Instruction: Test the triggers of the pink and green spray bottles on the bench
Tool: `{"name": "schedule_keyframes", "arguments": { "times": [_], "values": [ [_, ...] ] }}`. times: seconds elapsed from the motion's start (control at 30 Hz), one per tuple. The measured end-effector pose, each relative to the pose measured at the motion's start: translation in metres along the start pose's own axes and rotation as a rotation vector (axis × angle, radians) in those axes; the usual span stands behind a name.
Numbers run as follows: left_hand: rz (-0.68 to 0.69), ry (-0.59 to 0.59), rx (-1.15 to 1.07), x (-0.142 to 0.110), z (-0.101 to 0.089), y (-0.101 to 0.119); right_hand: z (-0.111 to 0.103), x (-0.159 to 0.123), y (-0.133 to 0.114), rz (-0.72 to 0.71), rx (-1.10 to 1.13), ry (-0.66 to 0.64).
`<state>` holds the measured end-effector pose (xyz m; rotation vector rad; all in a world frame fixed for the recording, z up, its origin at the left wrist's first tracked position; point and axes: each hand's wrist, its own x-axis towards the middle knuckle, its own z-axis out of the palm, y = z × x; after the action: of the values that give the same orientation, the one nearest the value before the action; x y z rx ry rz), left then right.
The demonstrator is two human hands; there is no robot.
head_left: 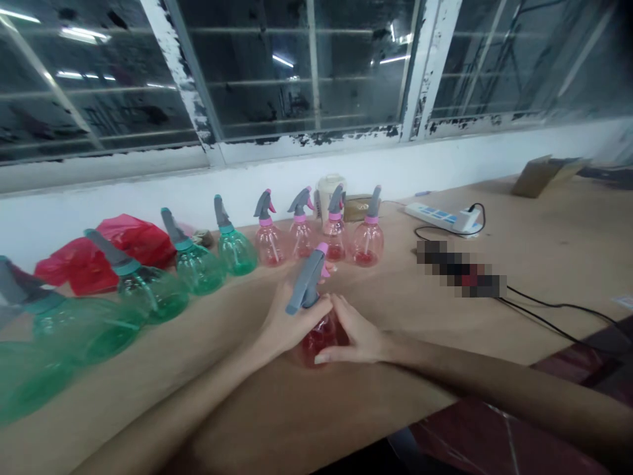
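Presently, in the head view, the pink spray bottle point(307, 280) is at the centre of the frame, over the table point(420, 323). The left hand point(293, 321) is closed around its neck. The right hand point(360, 330) is half open, curved beside the body; whether it grips cannot be told. Risk noted: should the left hold slacken, the rounded body could slip or tip. A forward push could strike the pink bottles point(366, 244) just beyond.
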<state>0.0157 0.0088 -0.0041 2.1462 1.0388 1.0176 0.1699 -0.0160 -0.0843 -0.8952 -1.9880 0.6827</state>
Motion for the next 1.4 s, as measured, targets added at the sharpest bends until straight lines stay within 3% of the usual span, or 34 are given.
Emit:
{"name": "schedule_keyframes", "arguments": {
  "times": [0.17, 0.3, 0.5, 0.73, 1.07, 1.4],
  "values": [
    [-0.062, 0.038, -0.053, 0.001, -0.008, -0.005, 0.004, 0.021, 0.006, -0.097, 0.064, -0.040],
    [-0.032, 0.061, -0.043, 0.002, -0.009, -0.003, 0.004, 0.030, 0.007, -0.174, 0.086, -0.061],
    [0.075, 0.072, -0.007, -0.001, -0.005, 0.005, 0.003, 0.019, 0.006, -0.115, 0.031, -0.039],
    [0.051, -0.018, -0.082, 0.001, -0.003, 0.007, 0.003, 0.016, 0.008, -0.139, -0.012, -0.024],
    [-0.017, 0.038, -0.074, -0.001, 0.004, -0.002, 0.000, 0.015, 0.014, -0.100, -0.013, -0.013],
    [-0.043, 0.114, -0.037, -0.001, 0.007, 0.002, -0.002, 0.014, 0.009, -0.164, 0.004, 0.028]
  ]
}}
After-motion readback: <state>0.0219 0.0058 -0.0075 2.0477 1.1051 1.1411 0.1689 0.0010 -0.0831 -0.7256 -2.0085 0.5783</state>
